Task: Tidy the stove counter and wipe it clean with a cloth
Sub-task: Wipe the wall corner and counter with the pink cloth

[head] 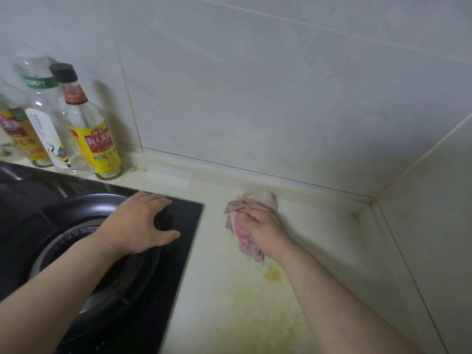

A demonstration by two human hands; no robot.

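Cloth (239, 224), pink and white and bunched into a wad, lies on the cream counter (229, 307) just right of the stove, close to the raised strip at the foot of the back wall (255, 98). The right hand (268, 232) sits on top of it, fingers curled down over the fabric and gripping it against the surface; part of the wad sticks out beyond the knuckles towards the wall, and a frayed end shows under the wrist. Just nearer the camera than the cloth, a yellowish stain (272, 274) marks the counter, with a fainter yellow smear spreading below it.

To the left, the black glass stove top (180, 264) meets the counter edge. The left hand (139, 223) rests at its far right corner, fingers spread and relaxed, thumb out, holding nothing; its forearm crosses over the round burner (120, 279).

Behind the stove, against the wall, stand three bottles: a soy sauce bottle (95, 141) with a yellow label and black cap, a clear bottle (47, 116) with a white label, and a blurred yellow-labelled bottle (19, 135) at the frame's left edge.
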